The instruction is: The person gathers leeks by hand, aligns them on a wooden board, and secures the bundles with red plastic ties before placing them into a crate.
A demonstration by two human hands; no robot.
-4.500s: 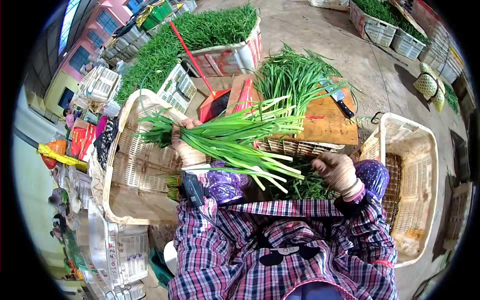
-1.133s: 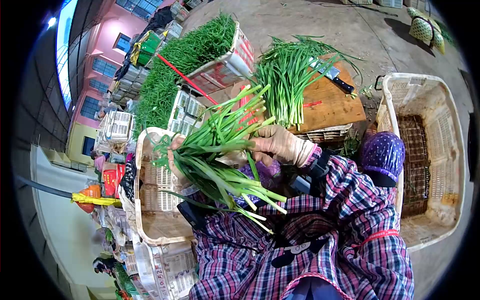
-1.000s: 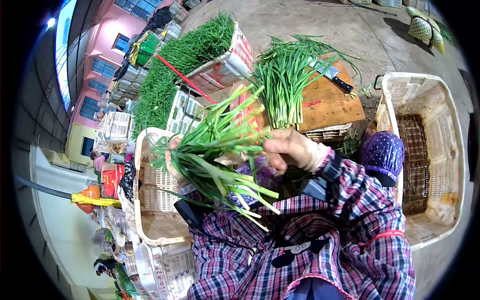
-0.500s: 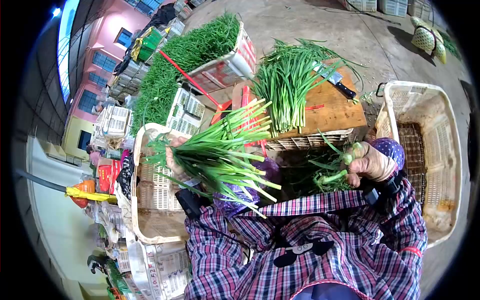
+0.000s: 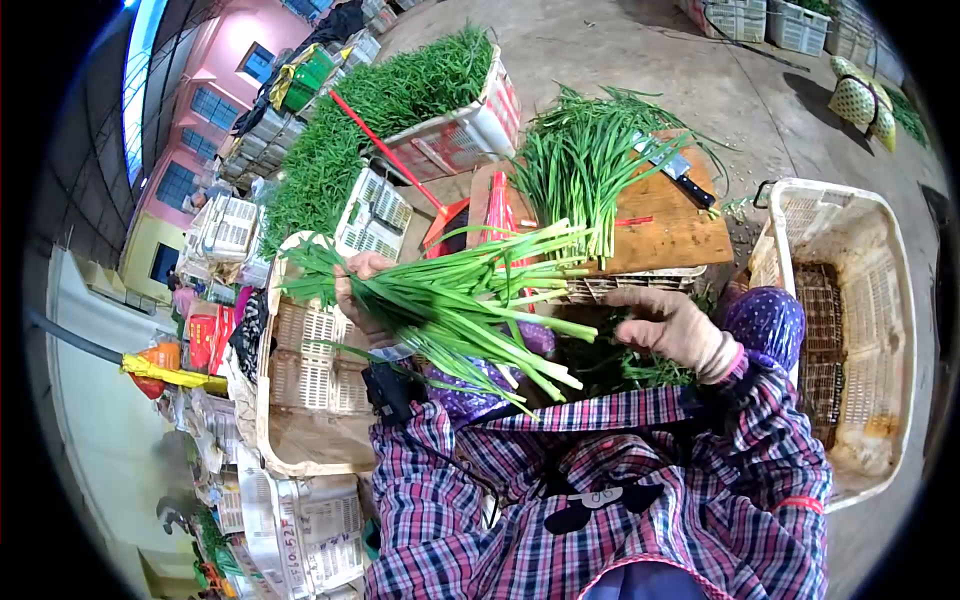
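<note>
My left hand (image 5: 352, 300) is closed around the leafy part of a bunch of green garlic (image 5: 470, 305), its pale stalk ends fanned out to the right. My gloved right hand (image 5: 672, 335) is just right of those ends, thumb and fingers apart, with nothing visible between them. Beyond the bunch, more green garlic (image 5: 580, 170) is piled on a wooden board (image 5: 675, 230). A cleaver (image 5: 675, 170) with a black handle rests on the board's right side. Loose green trimmings (image 5: 655, 372) lie below my right hand, partly hidden by it.
A white plastic crate (image 5: 880, 330) stands at my right and another crate (image 5: 268, 400) at my left. Large crates of greens (image 5: 400, 100) are at the back left, with a red-handled dustpan (image 5: 445, 222) before them. A patterned bundle (image 5: 860, 105) lies on the floor at far right.
My right hand has let go of the leafy scraps it held and moved left, its fingers opening near the stalk ends. My left hand keeps the bunch, whose stalks now point farther right.
</note>
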